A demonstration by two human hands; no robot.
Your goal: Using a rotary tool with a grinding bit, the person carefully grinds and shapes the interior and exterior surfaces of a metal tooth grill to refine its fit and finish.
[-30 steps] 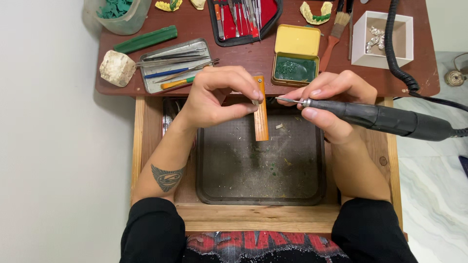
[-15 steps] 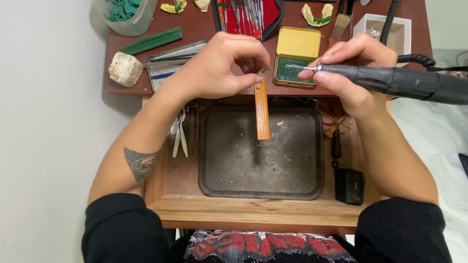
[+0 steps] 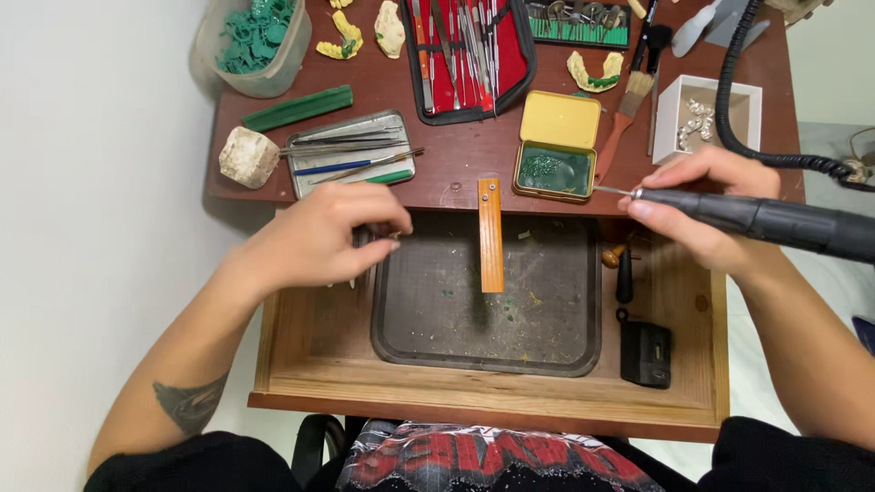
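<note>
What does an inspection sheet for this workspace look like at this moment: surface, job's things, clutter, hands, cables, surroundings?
Surface: brown desk with an open wooden drawer holding a dark tray flecked with green bits.
Job's things: rotary handpiece; orange wooden peg jutting over the tray.
Clutter: red tool case, yellow tin, metal tray of picks, green wax bar, brush, white box, tub of green pieces.
Hands: left hand pinches something small, unclear what; right hand has its grip on the handpiece.
Cables: black hose to the handpiece.
Surroundings: white wall left.
</note>
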